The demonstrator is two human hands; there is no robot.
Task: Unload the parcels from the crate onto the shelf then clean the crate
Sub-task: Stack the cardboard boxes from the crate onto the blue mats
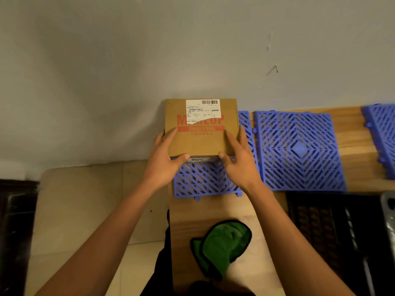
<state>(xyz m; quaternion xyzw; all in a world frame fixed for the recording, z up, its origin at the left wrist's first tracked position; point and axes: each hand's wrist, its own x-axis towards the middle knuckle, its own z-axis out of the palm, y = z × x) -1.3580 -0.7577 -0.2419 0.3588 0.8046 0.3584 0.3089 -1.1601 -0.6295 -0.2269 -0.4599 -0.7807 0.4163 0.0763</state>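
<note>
A brown cardboard parcel (201, 137) with red print and a white shipping label sits on a blue lattice mat (201, 180) at the left end of the wooden shelf (354, 144), against the wall. My left hand (164, 161) holds its near left corner, fingers on top and thumb at the front edge. My right hand (239, 161) grips the near right corner the same way. The black crate (333, 231) stands at the lower right, its inside dark.
More blue lattice mats (299, 150) lie along the shelf to the right. A green cloth (224, 246) with black trim lies on the wooden board below the parcel. A dark object (15, 231) stands on the tiled floor at the left.
</note>
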